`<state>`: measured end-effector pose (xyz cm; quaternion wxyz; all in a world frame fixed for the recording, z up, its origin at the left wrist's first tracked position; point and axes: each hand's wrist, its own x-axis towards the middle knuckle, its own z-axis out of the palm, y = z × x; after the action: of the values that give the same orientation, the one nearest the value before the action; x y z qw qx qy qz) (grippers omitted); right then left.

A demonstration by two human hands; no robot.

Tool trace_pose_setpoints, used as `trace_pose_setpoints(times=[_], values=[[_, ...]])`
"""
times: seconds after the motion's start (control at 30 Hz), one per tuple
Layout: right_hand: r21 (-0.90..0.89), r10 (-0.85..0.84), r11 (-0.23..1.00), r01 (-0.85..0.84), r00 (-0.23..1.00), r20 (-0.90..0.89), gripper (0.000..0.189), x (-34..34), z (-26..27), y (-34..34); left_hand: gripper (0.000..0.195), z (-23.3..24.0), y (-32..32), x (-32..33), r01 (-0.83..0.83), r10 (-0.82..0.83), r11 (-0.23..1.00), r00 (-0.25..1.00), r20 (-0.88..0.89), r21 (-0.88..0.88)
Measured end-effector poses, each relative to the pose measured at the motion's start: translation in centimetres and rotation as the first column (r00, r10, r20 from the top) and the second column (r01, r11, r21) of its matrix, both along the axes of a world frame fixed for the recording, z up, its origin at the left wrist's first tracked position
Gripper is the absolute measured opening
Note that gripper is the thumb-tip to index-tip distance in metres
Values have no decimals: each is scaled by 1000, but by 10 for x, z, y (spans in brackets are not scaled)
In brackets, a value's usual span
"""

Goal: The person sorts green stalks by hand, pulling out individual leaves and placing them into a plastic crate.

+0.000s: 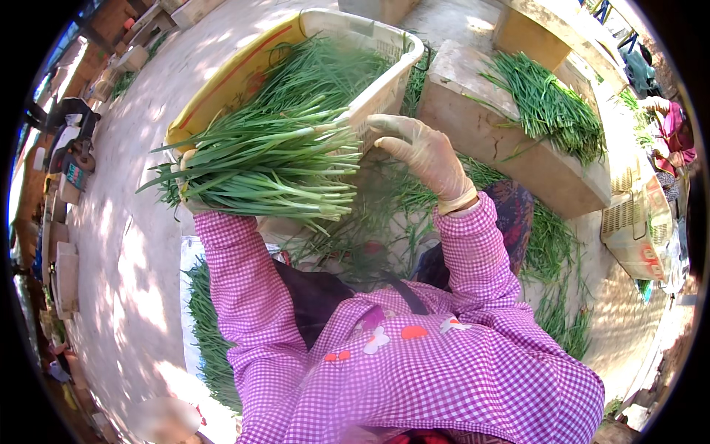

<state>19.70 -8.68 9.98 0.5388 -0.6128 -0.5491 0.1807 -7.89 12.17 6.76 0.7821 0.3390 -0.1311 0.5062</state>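
My left hand (187, 166), gloved and mostly hidden by leaves, is shut around a thick bunch of garlic chives (272, 172). The pale cut stem ends point right, towards my other hand. My right hand (424, 155), in a thin cream glove, is raised with thumb and fingers apart and nothing between them. Just behind the bunch stands a white plastic crate (383, 91), its left side lined with a yellow sack (222, 83). More chives (333, 66) fill the crate. The bunch overlaps the crate's near rim.
A concrete block (532, 161) at right bears a pile of chives (549, 105). Loose leaves (554, 244) litter the ground around my feet. Chives (208, 327) lie on a white sheet (191, 299) at my left. Far right, another person (674, 133) is beside a yellow crate (621, 205).
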Motion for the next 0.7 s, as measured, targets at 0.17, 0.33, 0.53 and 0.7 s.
trace_pose_setpoints(times=[0.17, 0.33, 0.53, 0.7], values=[[71, -124, 989, 126, 991, -41, 22, -30, 0, 11, 57, -34, 29, -10, 66, -56, 982, 996, 63, -175], [37, -447, 865, 500, 736, 508, 22, 56, -34, -16, 50, -28, 45, -20, -144, 186, 836, 982, 25, -529], [127, -287, 954, 272, 951, 116, 33, 24, 2, -13, 28, 2, 1, 0, -189, 178, 969, 981, -79, -160], [361, -333, 926, 111, 693, 640, 33, -29, 13, 26, 29, 11, -7, 17, 56, -57, 998, 992, 109, 11]])
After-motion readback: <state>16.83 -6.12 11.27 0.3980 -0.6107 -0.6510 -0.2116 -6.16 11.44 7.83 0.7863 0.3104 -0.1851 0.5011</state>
